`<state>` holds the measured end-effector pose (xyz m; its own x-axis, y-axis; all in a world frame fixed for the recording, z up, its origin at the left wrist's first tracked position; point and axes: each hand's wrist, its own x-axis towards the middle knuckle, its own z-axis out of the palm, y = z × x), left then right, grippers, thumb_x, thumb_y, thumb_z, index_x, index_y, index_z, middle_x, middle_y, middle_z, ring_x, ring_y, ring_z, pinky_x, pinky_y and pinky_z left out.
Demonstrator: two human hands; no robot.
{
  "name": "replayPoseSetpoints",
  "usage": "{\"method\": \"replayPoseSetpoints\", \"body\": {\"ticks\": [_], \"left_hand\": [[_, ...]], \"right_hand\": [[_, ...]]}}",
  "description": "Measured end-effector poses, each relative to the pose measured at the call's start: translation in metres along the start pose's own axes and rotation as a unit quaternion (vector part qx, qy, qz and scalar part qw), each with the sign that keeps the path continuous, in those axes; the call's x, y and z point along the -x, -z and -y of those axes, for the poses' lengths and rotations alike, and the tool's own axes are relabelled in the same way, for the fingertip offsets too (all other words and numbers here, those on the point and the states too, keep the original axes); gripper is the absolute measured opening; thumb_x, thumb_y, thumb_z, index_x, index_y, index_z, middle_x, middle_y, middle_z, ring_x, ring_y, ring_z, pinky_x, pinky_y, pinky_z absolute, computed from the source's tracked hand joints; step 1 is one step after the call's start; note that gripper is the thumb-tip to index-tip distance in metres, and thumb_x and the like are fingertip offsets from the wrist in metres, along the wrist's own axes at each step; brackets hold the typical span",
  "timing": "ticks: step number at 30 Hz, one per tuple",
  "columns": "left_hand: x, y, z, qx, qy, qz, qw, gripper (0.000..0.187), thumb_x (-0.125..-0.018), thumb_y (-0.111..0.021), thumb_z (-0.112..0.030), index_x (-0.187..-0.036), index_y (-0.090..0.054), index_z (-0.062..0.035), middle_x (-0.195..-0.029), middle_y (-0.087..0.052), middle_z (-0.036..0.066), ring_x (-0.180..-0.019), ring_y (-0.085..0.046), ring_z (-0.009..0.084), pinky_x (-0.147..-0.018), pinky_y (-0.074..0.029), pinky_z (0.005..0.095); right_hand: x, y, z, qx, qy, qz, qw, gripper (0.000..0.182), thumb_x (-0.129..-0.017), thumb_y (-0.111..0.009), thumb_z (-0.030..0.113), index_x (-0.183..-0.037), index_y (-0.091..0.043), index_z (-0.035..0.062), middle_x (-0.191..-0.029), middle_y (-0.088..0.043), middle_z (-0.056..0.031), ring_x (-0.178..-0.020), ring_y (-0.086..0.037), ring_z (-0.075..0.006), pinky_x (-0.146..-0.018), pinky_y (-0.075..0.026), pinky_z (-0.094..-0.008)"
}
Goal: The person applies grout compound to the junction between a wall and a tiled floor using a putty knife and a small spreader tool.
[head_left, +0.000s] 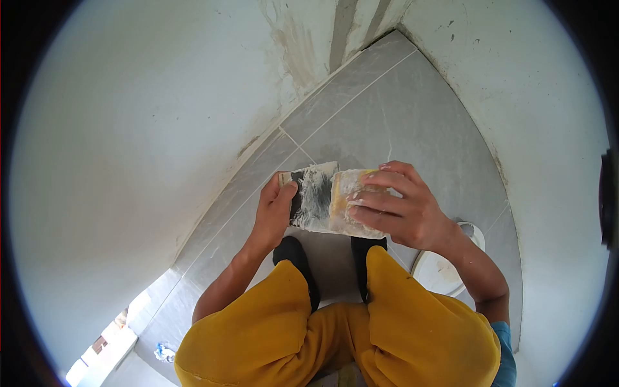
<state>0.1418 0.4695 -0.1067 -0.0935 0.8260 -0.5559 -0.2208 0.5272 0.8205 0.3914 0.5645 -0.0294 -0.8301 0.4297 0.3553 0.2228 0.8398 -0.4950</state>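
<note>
My left hand (276,205) is closed on the left edge of a flat dark plate (314,197) smeared with white paste, thumb on its face. My right hand (401,205) grips a flat yellowish scraper (348,201), also coated in white paste, with its fingers spread over the upper face. The scraper's left edge overlaps the right part of the plate. White smudges mark the right fingers. Both things are held above the floor, in front of my knees. What lies under the scraper is hidden.
Grey tiles (400,109) cover the floor, narrowing to a corner between the left wall (161,116) and right wall (535,97). A round white container (445,274) stands beside my right knee, partly behind the forearm. Crumpled litter (165,353) lies at lower left.
</note>
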Motion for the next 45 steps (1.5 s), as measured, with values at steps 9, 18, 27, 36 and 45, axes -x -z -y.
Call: {"method": "replayPoseSetpoints", "body": {"ticks": [9, 18, 27, 36, 45], "left_hand": [[-0.004, 0.025, -0.003, 0.173, 0.014, -0.074, 0.982, 0.033, -0.094, -0.043, -0.017, -0.121, -0.050, 0.0001, -0.110, -0.062, 0.008, -0.100, -0.062, 0.0183, -0.088, -0.050, 0.0320], [0.004, 0.045, 0.004, 0.192, 0.053, -0.099, 0.975, 0.038, -0.093, -0.043, -0.020, -0.124, -0.050, 0.0002, -0.112, -0.061, 0.010, -0.102, -0.061, 0.0196, -0.091, -0.048, 0.0329], [0.001, 0.048, 0.013, 0.221, 0.079, -0.134, 0.963, 0.035, -0.093, -0.043, -0.019, -0.120, -0.052, 0.0009, -0.111, -0.061, 0.010, -0.102, -0.060, 0.0196, -0.091, -0.046, 0.0328], [0.002, 0.052, 0.020, 0.234, 0.083, -0.123, 0.961, 0.034, -0.093, -0.044, -0.020, -0.119, -0.052, 0.0004, -0.108, -0.061, 0.009, -0.099, -0.059, 0.0180, -0.090, -0.046, 0.0313], [0.000, 0.036, -0.001, 0.225, 0.049, -0.119, 0.966, 0.039, -0.093, -0.043, -0.020, -0.125, -0.050, 0.0020, -0.114, -0.061, 0.011, -0.103, -0.060, 0.0201, -0.093, -0.046, 0.0326]], "right_hand": [[-0.013, -0.010, -0.113, 0.185, -0.005, -0.016, 0.983, 0.030, -0.068, -0.068, 0.001, -0.098, -0.068, 0.0070, -0.104, -0.063, -0.0026, -0.104, -0.056, -0.0226, -0.093, -0.045, -0.0403], [-0.033, -0.049, -0.290, 0.312, -0.078, -0.109, 0.941, 0.035, -0.073, -0.064, -0.002, -0.105, -0.070, 0.0088, -0.110, -0.062, -0.0022, -0.107, -0.056, -0.0237, -0.093, -0.046, -0.0389], [-0.044, -0.062, -0.324, 0.372, -0.063, 0.044, 0.925, 0.027, -0.079, -0.062, 0.008, -0.104, -0.072, 0.0138, -0.108, -0.063, 0.0033, -0.100, -0.056, -0.0188, -0.088, -0.047, -0.0340], [-0.051, -0.030, -0.342, 0.382, -0.078, -0.010, 0.921, 0.024, -0.081, -0.062, 0.007, -0.102, -0.070, 0.0119, -0.106, -0.062, 0.0029, -0.100, -0.058, -0.0182, -0.079, -0.055, -0.0339], [-0.065, -0.012, -0.343, 0.500, -0.035, 0.219, 0.837, 0.026, -0.080, -0.062, 0.007, -0.105, -0.070, 0.0098, -0.097, -0.062, 0.0012, -0.094, -0.060, -0.0186, -0.069, -0.058, -0.0310]]}}
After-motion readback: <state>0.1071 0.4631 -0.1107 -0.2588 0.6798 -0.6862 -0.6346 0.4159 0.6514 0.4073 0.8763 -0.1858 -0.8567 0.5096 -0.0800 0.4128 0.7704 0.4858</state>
